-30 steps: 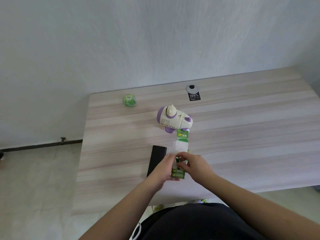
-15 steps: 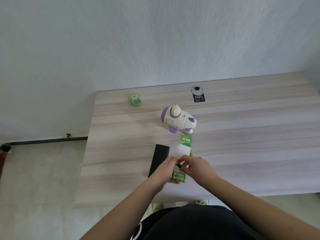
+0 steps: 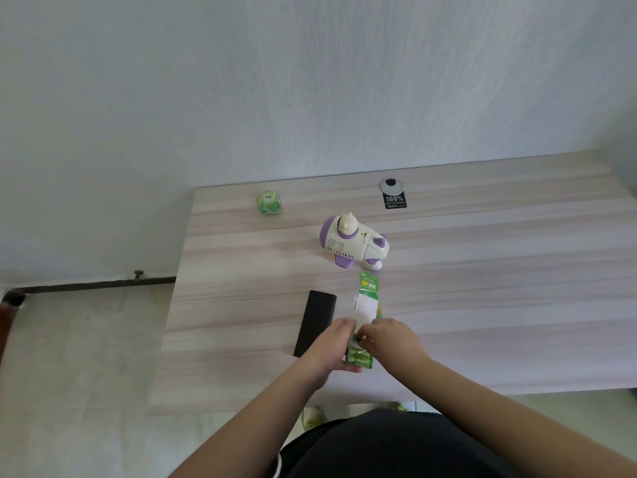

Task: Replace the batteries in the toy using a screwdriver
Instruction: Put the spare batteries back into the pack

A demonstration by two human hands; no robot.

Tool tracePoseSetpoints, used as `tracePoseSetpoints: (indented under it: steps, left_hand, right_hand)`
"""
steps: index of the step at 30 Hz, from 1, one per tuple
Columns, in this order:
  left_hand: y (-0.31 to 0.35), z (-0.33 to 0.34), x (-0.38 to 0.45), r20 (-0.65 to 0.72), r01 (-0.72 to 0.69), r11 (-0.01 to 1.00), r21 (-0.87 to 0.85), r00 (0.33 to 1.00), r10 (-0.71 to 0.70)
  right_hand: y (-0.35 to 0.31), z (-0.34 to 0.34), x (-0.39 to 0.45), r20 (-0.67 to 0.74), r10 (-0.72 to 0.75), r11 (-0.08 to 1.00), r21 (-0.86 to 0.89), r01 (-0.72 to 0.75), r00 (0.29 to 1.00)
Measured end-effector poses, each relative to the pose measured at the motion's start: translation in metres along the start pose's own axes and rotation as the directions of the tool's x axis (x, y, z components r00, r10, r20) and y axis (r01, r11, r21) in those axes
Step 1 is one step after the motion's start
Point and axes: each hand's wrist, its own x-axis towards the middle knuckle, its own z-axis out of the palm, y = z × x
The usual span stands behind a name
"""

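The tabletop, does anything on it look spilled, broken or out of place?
Nothing stands out. The toy stands upright and looks whole; both hands, left hand and right hand, hold the battery pack, its far end empty.

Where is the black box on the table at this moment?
In the head view, the black box lies on the table, just beyond the left hand, left of the battery pack.

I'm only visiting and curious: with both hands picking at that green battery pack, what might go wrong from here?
1. Both hands, left hand and right hand, hold the battery pack near the table edge; a battery popping free could roll off onto the floor.
2. The pack's loose wrapper stretches toward the toy; a hard tug might tear it suddenly and scatter batteries.
3. The black box lies right beside the left hand and could get nudged.
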Motion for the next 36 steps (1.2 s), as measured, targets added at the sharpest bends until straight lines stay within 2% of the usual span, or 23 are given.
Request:
tracePoseSetpoints:
  steps: [3,9,13,18,24,26,29,32,36]
  left_hand:
    - [0.002,0.000,-0.002,-0.001,0.014,0.999,-0.052,1.000,-0.014]
    - [-0.003,-0.008,0.000,-0.004,0.035,0.959,-0.282,0.999,-0.038]
    - [-0.008,-0.010,0.002,-0.020,0.018,0.949,-0.315,0.999,-0.026]
    - [-0.012,-0.010,0.005,-0.016,-0.002,0.957,-0.290,1.000,-0.003]
    - [-0.021,-0.013,0.006,-0.037,-0.054,0.963,-0.263,0.998,0.046]
    - [-0.023,-0.014,0.008,-0.051,-0.066,0.966,-0.251,0.997,0.055]
    - [-0.021,-0.017,0.009,-0.066,-0.066,0.964,-0.257,0.997,0.050]
    - [-0.020,-0.022,0.009,-0.068,-0.064,0.962,-0.266,0.997,0.048]
    - [-0.021,-0.028,0.011,-0.069,-0.067,0.960,-0.271,0.996,0.050]
  right_hand:
    - [0.001,0.004,-0.001,-0.034,-0.062,0.997,-0.056,0.060,0.997]
    - [0.006,0.005,-0.008,-0.133,-0.066,0.977,0.191,0.091,0.989]
    - [0.007,0.006,-0.010,-0.115,0.001,0.965,0.261,0.030,0.993]
    - [0.007,-0.001,-0.011,-0.050,0.040,0.968,0.251,-0.027,0.998]
    - [0.009,-0.009,-0.011,-0.039,0.104,0.853,0.517,-0.069,0.994]
    - [0.011,-0.007,-0.013,-0.111,0.166,0.810,0.582,-0.072,0.980]
    - [0.017,-0.004,-0.016,-0.235,0.339,0.743,0.661,-0.106,0.911]
    - [0.030,0.001,-0.007,-0.193,0.451,0.661,0.728,-0.181,0.871]
    - [0.050,0.014,0.014,-0.074,0.486,0.636,0.713,-0.294,0.871]
